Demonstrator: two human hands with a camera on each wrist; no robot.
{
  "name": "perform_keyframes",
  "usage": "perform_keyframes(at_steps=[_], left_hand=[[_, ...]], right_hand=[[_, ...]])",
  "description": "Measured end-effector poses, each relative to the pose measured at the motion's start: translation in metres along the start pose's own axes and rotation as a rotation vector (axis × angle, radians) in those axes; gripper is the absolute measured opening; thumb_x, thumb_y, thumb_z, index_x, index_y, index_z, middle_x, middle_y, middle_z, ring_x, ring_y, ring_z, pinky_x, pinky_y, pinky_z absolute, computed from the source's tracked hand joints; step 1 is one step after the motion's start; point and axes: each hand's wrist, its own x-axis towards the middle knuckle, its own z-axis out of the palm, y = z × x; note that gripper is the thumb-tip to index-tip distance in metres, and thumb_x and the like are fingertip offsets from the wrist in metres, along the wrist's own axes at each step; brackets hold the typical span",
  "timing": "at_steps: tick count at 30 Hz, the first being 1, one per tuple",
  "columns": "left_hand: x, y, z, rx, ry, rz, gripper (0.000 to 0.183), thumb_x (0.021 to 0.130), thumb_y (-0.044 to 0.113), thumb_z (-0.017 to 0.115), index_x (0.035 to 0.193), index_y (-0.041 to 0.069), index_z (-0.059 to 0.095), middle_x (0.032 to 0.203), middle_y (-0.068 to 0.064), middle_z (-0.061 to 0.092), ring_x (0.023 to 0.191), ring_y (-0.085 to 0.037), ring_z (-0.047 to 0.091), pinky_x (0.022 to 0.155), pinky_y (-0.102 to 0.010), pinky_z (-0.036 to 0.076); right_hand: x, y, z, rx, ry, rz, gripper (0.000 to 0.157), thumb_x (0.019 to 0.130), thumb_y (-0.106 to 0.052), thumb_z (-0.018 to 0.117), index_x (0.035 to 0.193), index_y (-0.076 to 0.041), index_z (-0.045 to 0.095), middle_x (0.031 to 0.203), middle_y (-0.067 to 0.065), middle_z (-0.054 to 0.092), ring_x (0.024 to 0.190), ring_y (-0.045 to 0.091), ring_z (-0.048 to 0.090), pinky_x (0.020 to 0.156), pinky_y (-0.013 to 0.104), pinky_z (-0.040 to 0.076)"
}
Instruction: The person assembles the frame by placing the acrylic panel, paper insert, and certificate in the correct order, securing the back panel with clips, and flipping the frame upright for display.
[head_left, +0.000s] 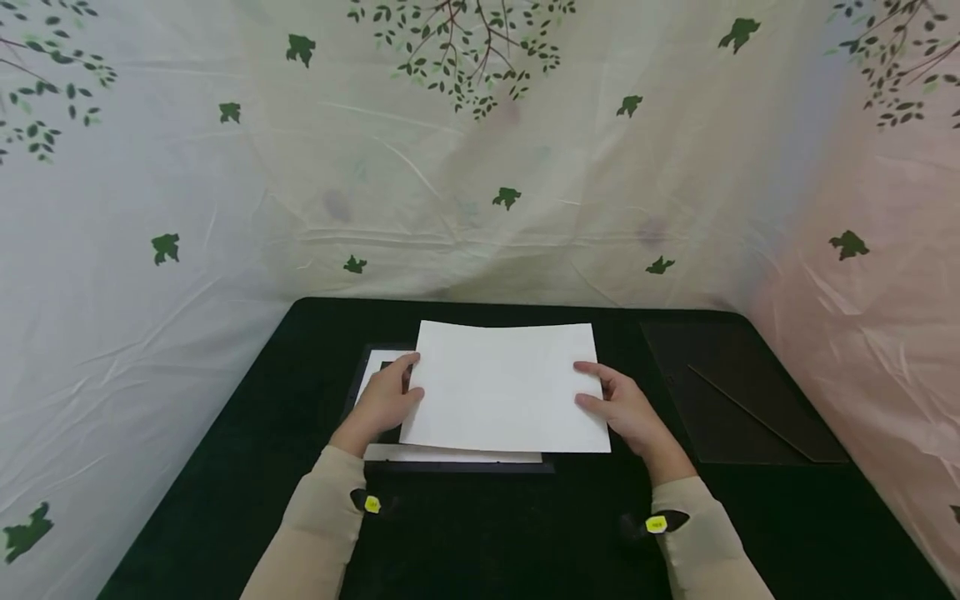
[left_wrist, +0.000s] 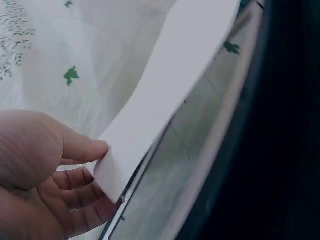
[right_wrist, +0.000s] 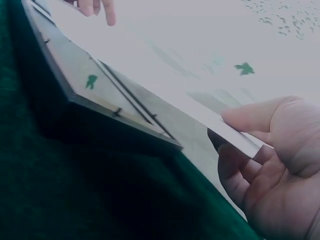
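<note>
A plain white sheet of paper (head_left: 506, 387) is held up level by both hands, slightly bowed. My left hand (head_left: 384, 400) pinches its left edge, thumb on top and fingers beneath, as the left wrist view also shows. At the opposite edge, my right hand (head_left: 628, 410) grips the paper between thumb and curled fingers. Below the sheet lies a dark picture frame (head_left: 459, 468) with a white border inside; most of it is hidden by the paper. In the right wrist view, its shiny pane (right_wrist: 80, 67) mirrors the curtain, and the paper hangs above it.
A dark flat panel (head_left: 738, 354) lies at the right of the table, with a thin pale line running diagonally across it. Dark green cloth (head_left: 247, 500) covers the table. A leaf-patterned white curtain (head_left: 450, 208) surrounds the back and sides.
</note>
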Motion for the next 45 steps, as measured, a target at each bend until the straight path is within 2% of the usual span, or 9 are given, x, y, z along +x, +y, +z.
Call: perform_keyframes(at_steps=[4, 11, 20, 25, 29, 37, 45], left_hand=[[-0.004, -0.014, -0.007, 0.075, -0.037, 0.009, 0.058, 0.092, 0.021, 0.064, 0.144, 0.008, 0.042, 0.092, -0.006, 0.059, 0.077, -0.019, 0.052, 0.065, -0.031, 0.045], [-0.007, -0.029, -0.015, 0.142, -0.067, 0.016, 0.058, 0.090, 0.022, 0.069, 0.141, 0.010, 0.046, 0.097, -0.007, 0.060, 0.080, -0.020, 0.053, 0.067, -0.030, 0.047], [-0.009, -0.038, -0.022, 0.168, -0.070, 0.001, 0.057, 0.086, 0.016, 0.073, 0.138, 0.008, 0.051, 0.095, -0.007, 0.058, 0.081, -0.020, 0.052, 0.068, -0.031, 0.046], [-0.011, -0.047, -0.024, 0.181, -0.064, -0.016, 0.057, 0.086, 0.016, 0.073, 0.138, 0.007, 0.051, 0.094, -0.007, 0.058, 0.080, -0.020, 0.052, 0.067, -0.030, 0.046], [-0.012, -0.053, -0.025, 0.181, -0.061, -0.029, 0.057, 0.086, 0.015, 0.073, 0.138, 0.008, 0.050, 0.093, -0.007, 0.057, 0.080, -0.020, 0.052, 0.066, -0.030, 0.046], [-0.018, -0.056, -0.030, 0.190, -0.082, -0.057, 0.060, 0.086, 0.015, 0.073, 0.140, 0.005, 0.048, 0.094, -0.007, 0.058, 0.077, -0.018, 0.053, 0.064, -0.029, 0.048], [-0.020, -0.053, -0.031, 0.271, -0.085, -0.038, 0.055, 0.085, 0.016, 0.074, 0.134, 0.000, 0.054, 0.096, -0.010, 0.058, 0.080, -0.020, 0.054, 0.067, -0.030, 0.049]], right_hand=[[0.002, 0.000, 0.014, -0.033, 0.015, 0.036, 0.057, 0.090, -0.022, 0.070, 0.142, -0.023, 0.048, 0.144, 0.013, 0.040, 0.104, 0.030, 0.055, 0.078, 0.033, 0.055], [0.003, -0.004, 0.032, -0.044, 0.019, 0.045, 0.060, 0.090, -0.020, 0.070, 0.144, -0.026, 0.044, 0.146, 0.012, 0.040, 0.107, 0.029, 0.056, 0.081, 0.035, 0.055], [0.003, -0.008, 0.040, -0.041, -0.005, 0.034, 0.061, 0.090, -0.016, 0.069, 0.144, -0.023, 0.043, 0.141, 0.013, 0.046, 0.105, 0.028, 0.059, 0.078, 0.034, 0.056], [0.002, -0.006, 0.042, -0.073, -0.016, 0.044, 0.055, 0.090, -0.017, 0.070, 0.140, -0.024, 0.049, 0.144, 0.007, 0.043, 0.104, 0.026, 0.056, 0.082, 0.034, 0.054], [0.002, -0.005, 0.044, -0.101, -0.024, 0.046, 0.054, 0.089, -0.020, 0.070, 0.139, -0.024, 0.051, 0.143, 0.004, 0.045, 0.100, 0.025, 0.055, 0.080, 0.033, 0.053], [0.001, -0.005, 0.046, -0.111, -0.042, 0.033, 0.055, 0.089, -0.016, 0.070, 0.141, -0.021, 0.050, 0.137, 0.003, 0.049, 0.090, 0.024, 0.057, 0.077, 0.033, 0.050], [0.002, -0.002, 0.046, -0.115, -0.045, 0.034, 0.055, 0.089, -0.016, 0.070, 0.141, -0.018, 0.050, 0.137, 0.005, 0.050, 0.089, 0.023, 0.057, 0.076, 0.032, 0.051]])
